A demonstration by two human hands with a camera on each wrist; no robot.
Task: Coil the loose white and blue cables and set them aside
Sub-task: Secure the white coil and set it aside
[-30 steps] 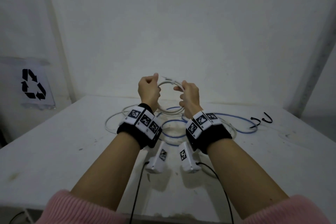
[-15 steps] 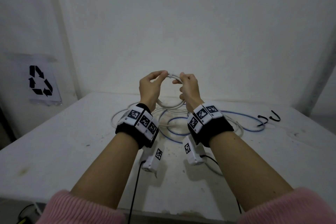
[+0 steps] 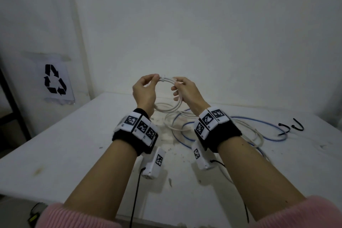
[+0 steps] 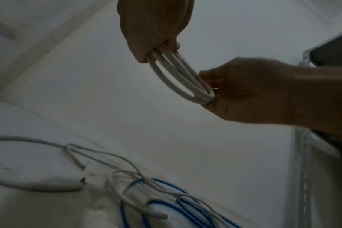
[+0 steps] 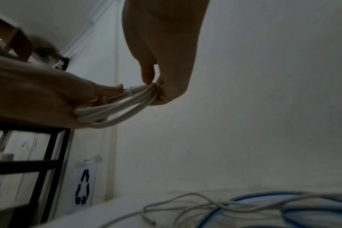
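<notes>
White-paper recycling sign [image 3: 55,81] hangs on the wall at far left. Above the table [image 3: 55,153], the left hand [image 3: 143,89] and right hand [image 3: 186,91] each pinch the coiled white cable [image 3: 167,80]; loose white cables [image 3: 257,135] and blue cable [image 3: 259,118] lie tangled beneath, rightward.

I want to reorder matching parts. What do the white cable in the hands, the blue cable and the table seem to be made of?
White cable: smooth matte plastic or rubber jacket, likely; it bends into round loops without kinking. Blue cable: thinner, probably plastic-sheathed, with a slight sheen. Table: hard white painted or laminated top, scuffed and stained; its core can't be told.
</notes>
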